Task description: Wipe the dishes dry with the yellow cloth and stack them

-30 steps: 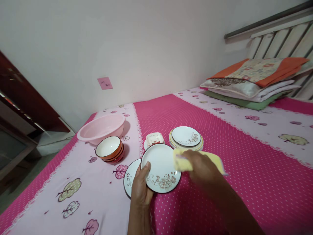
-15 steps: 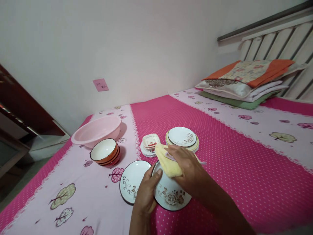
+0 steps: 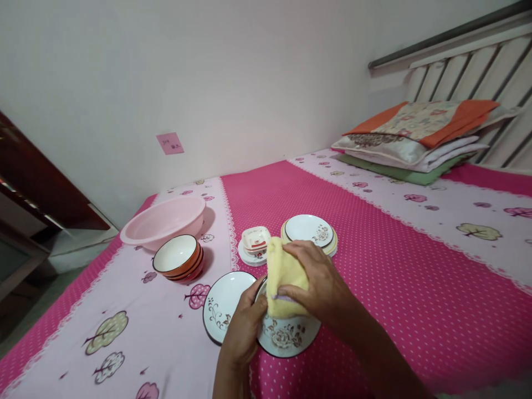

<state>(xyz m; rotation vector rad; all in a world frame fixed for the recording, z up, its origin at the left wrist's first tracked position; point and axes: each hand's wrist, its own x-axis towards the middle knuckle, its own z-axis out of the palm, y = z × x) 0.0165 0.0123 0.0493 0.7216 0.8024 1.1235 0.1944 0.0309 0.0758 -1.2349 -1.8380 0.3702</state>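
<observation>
My left hand [image 3: 244, 323] grips the left rim of a white plate [image 3: 286, 337] with a dark edge and brown flowers, thumb over its top face. A folded yellow cloth [image 3: 286, 274] is pinched in my right hand [image 3: 318, 277], over the upper part of that plate and hiding it there. Partly behind my left hand, a matching plate [image 3: 226, 299] lies on the bed. Just beyond the cloth are small square bowls [image 3: 255, 239] on small white plates [image 3: 246, 257], and another flowered plate [image 3: 305, 228] tops a stack of yellow-rimmed plates [image 3: 333, 247].
Several nested orange bowls [image 3: 178, 257] stand at left, in front of a pink basin [image 3: 166, 221]. Folded bedding and pillows [image 3: 415, 138] are piled at the far right by the headboard [image 3: 477, 83]. Everything rests on a pink patterned bedsheet [image 3: 394, 266], with a wall behind.
My right hand has turned over and shifted the cloth slightly down the plate, with the thumb now in view on it. My left hand and the held plate have moved a little left.
</observation>
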